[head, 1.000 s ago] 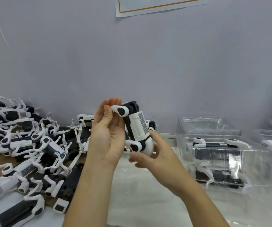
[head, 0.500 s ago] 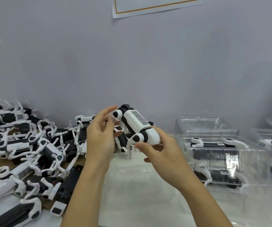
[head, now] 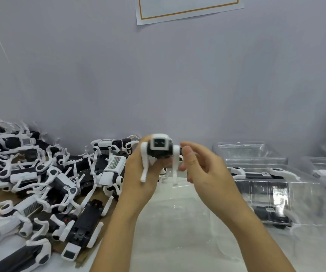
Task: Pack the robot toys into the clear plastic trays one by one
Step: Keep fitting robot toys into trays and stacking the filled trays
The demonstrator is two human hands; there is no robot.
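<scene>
Head view: left hand (head: 138,173) grasps the robot toy (head: 159,152), right hand (head: 201,169) loosely curled just beside it; dangling legs might snag the empty clear tray (head: 178,213) below.

One robot toy (head: 159,149) is up off the table between two hands, the left hand (head: 138,173) and the right hand (head: 201,169). A heap of loose robot toys (head: 40,183) covers the table's left side, too tangled to count exactly, well over a dozen. Toward the right edge stand at least three clear plastic trays (head: 260,185), two showing a toy inside.
</scene>
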